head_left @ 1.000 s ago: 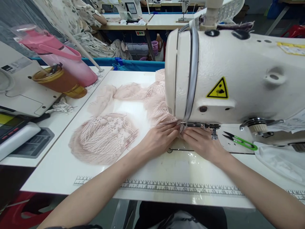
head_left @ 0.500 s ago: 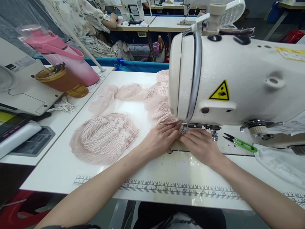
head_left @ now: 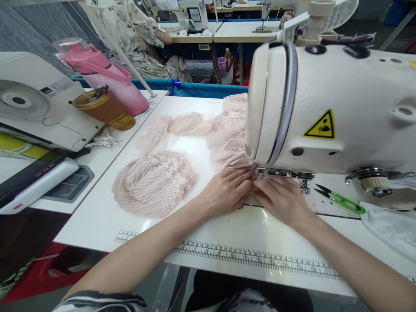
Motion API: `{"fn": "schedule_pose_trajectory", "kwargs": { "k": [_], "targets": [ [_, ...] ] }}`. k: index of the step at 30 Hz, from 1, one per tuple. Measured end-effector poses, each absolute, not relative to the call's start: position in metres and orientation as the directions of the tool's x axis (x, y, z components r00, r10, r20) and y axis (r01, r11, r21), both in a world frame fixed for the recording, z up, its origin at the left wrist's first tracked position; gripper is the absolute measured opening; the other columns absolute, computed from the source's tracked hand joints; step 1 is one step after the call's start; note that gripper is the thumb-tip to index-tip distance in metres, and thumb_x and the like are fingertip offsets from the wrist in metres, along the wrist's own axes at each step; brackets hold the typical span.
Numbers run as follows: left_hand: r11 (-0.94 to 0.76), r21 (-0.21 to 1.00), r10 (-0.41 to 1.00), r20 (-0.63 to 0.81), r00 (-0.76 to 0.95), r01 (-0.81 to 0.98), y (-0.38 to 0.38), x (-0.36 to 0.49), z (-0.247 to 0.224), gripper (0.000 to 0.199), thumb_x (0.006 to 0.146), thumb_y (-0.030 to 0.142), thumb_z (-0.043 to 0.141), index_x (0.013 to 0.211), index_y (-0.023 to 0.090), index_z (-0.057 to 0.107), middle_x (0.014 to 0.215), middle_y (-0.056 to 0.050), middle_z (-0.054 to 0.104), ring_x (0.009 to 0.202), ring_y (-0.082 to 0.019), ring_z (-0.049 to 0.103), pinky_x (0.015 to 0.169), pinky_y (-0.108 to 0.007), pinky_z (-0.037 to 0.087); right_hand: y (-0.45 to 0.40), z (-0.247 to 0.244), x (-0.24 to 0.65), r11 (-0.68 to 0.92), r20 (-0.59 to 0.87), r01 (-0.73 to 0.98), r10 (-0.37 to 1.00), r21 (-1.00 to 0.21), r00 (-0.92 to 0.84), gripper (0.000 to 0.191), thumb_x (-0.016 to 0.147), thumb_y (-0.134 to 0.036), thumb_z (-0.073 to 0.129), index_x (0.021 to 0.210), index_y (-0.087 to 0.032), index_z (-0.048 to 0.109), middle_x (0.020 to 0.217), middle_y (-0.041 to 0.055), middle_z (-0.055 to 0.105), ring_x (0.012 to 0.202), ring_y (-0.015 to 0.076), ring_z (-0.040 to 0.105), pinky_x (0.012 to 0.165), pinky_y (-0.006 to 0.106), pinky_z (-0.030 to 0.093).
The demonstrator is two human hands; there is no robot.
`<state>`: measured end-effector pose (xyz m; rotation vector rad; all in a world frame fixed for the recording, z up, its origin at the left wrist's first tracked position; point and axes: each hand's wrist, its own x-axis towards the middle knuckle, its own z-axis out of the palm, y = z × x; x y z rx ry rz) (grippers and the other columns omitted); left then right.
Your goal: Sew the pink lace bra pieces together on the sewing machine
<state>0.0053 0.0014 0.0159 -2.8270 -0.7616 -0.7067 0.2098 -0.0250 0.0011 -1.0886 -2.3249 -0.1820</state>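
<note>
Pale pink lace fabric runs in a gathered strip up to the needle area of a white sewing machine. My left hand presses on the lace just left of the presser foot, its fingers close together. Close by on the right, my right hand has its fingers closed on the lace edge at the foot; the fingertips are partly hidden under the machine head. A rounded heap of the same lace lies on the white table to the left.
Green-handled thread snips and white cloth lie to the right. A pink bottle and an amber cup stand at the left beside another machine. Across the back, a person's arm shows. A ruler strip lines the front edge.
The view has shifted, so the machine and table appear further right. My right hand's fingers look more bent and nearer my left hand at the presser foot.
</note>
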Motion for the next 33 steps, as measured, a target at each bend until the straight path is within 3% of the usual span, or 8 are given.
{"fn": "schedule_pose_trajectory", "kwargs": {
  "k": [4, 8, 12, 25, 33],
  "targets": [
    [-0.868, -0.007, 0.427, 0.502, 0.752, 0.497, 0.001, 0.0062, 0.0178, 0.017, 0.094, 0.019, 0.048, 0.094, 0.012, 0.063, 0.114, -0.01, 0.07, 0.114, -0.02, 0.063, 0.102, -0.034, 0.052, -0.0266, 0.0016, 0.2093, 0.697, 0.547, 0.716, 0.611, -0.03, -0.572, 0.012, 0.09, -0.012, 0.054, 0.089, -0.02, 0.062, 0.084, -0.0021, 0.07, 0.081, 0.0101, 0.06, 0.076, 0.024, 0.042],
    [-0.886, 0.021, 0.417, 0.472, 0.777, 0.462, 0.004, 0.005, 0.0165, 0.026, 0.095, 0.02, 0.047, 0.115, 0.009, 0.06, 0.124, -0.011, 0.065, 0.122, -0.02, 0.058, 0.107, -0.036, 0.047, -0.0285, -0.0007, 0.2113, 0.703, 0.561, 0.711, 0.594, -0.015, -0.576, 0.02, 0.088, -0.004, 0.052, 0.086, -0.02, 0.065, 0.081, -0.0024, 0.069, 0.084, 0.0106, 0.06, 0.079, 0.024, 0.044],
    [-0.902, 0.055, 0.417, 0.378, 0.827, 0.429, 0.0079, 0.0022, 0.0132, 0.037, 0.098, 0.023, 0.043, 0.13, 0.009, 0.054, 0.132, -0.011, 0.059, 0.129, -0.023, 0.051, 0.11, -0.041, 0.043, -0.0287, -0.0039, 0.2139, 0.709, 0.553, 0.703, 0.609, -0.057, -0.569, 0.021, 0.089, -0.008, 0.052, 0.087, -0.022, 0.068, 0.08, -0.0035, 0.069, 0.08, 0.0093, 0.061, 0.078, 0.023, 0.045],
    [-0.887, 0.066, 0.452, 0.324, 0.831, 0.457, 0.0086, 0.0011, 0.0131, 0.038, 0.097, 0.025, 0.044, 0.13, 0.012, 0.057, 0.132, -0.011, 0.059, 0.128, -0.025, 0.052, 0.108, -0.043, 0.044, -0.0287, -0.0042, 0.2138, 0.706, 0.552, 0.7, 0.626, -0.102, -0.551, 0.022, 0.091, -0.012, 0.052, 0.086, -0.024, 0.07, 0.077, -0.0031, 0.069, 0.08, 0.01, 0.061, 0.076, 0.023, 0.047],
    [-0.859, 0.044, 0.496, 0.322, 0.807, 0.51, 0.0049, 0.0055, 0.0137, 0.037, 0.095, 0.024, 0.048, 0.129, 0.012, 0.057, 0.13, -0.012, 0.06, 0.125, -0.025, 0.055, 0.105, -0.042, 0.046, -0.0259, -0.0026, 0.2152, 0.7, 0.506, 0.711, 0.639, -0.071, -0.579, 0.03, 0.096, -0.013, 0.042, 0.09, -0.023, 0.069, 0.078, -0.0017, 0.068, 0.086, 0.0104, 0.061, 0.078, 0.023, 0.048]
  ]
}}
